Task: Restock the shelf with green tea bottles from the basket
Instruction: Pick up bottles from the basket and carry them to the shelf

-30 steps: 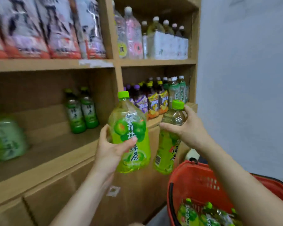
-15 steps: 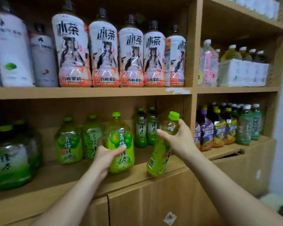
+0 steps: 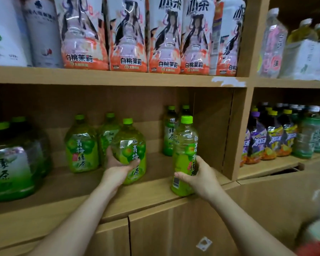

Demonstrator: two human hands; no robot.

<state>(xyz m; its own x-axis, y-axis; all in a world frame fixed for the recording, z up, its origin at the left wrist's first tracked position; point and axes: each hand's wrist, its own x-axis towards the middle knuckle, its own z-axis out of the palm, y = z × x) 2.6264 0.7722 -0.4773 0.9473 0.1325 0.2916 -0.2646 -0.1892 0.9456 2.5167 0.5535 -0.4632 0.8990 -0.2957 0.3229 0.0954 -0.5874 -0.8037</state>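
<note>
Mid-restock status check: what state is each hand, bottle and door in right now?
Round bottle: capped, upright, down at the shelf, contact unclear.
Slim bottle: capped, upright, at the shelf's front edge.
Left hand: grips the round bottle's lower half.
Right hand: grips the slim bottle low down.
Shelved green tea bottles: capped, upright.
Cabinet doors: shut.

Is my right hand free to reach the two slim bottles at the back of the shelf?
Probably not yet: the right hand grips a tall bottle that is right in front of the slim bottles. Nothing else seems to block them.
</note>
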